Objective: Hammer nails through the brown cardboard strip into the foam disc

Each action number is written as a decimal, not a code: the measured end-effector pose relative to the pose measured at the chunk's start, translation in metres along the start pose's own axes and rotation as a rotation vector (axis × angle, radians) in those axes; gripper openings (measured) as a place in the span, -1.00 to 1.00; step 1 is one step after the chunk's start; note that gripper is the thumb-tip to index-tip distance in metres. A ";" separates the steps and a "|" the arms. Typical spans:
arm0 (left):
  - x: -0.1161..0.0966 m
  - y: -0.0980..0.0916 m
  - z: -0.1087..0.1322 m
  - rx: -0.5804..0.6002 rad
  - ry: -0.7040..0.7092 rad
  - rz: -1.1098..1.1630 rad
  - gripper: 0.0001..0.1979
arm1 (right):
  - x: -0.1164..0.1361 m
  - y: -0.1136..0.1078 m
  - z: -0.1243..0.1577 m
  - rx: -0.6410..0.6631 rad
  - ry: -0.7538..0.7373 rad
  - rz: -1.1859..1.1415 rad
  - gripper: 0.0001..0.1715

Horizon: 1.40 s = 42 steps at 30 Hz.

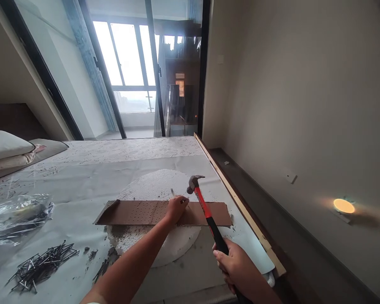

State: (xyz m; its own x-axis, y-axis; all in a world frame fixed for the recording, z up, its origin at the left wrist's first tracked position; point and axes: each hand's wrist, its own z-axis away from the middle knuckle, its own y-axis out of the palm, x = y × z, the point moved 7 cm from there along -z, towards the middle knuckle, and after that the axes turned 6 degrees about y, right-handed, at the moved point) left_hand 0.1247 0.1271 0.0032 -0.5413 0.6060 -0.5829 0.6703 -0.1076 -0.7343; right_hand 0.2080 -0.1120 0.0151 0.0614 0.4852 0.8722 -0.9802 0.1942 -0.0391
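My right hand (236, 261) is wrapped round the black grip of a claw hammer (204, 202) with a red and black handle. The hammer's metal head is raised just right of my left hand (177, 207). Closed in a pinch, my left hand rests over a brown cardboard strip (133, 212); a thin nail (188, 204) shows faintly at its fingertips. Rows of small holes mark the cardboard left of that hand. Beneath the strip lies a round white foam board (180, 247). A pile of loose nails (41, 266) sits at the lower left.
A clear plastic bag (17, 215) lies on the left of the pale covered surface (82, 169). Dark crumbs and more nails (104, 266) are near my left forearm. A wooden edge strip (237, 198) borders the right side. Pillows (8, 145) lie far left.
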 end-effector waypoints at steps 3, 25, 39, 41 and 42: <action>0.001 0.002 0.000 -0.001 0.036 0.011 -0.82 | 0.002 -0.002 0.003 -0.002 -0.017 0.075 -0.78; -0.002 0.004 0.004 0.021 0.017 -0.004 -0.81 | 0.016 -0.011 0.014 -0.157 -0.110 0.450 -0.78; 0.003 0.007 0.005 0.063 -0.001 -0.038 -0.81 | 0.016 -0.009 0.014 -0.181 -0.118 0.476 -0.81; 0.003 0.007 0.005 0.062 0.002 -0.047 -0.80 | 0.014 -0.009 0.013 -0.193 -0.118 0.444 -0.82; 0.003 0.007 0.005 0.064 -0.002 -0.058 -0.79 | 0.013 -0.008 0.010 -0.187 -0.106 0.431 -0.84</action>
State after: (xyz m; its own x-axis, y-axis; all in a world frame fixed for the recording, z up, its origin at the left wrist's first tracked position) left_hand 0.1258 0.1243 -0.0051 -0.5789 0.6113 -0.5396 0.6040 -0.1230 -0.7874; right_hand 0.2147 -0.1163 0.0314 -0.3723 0.4671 0.8020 -0.8609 0.1491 -0.4864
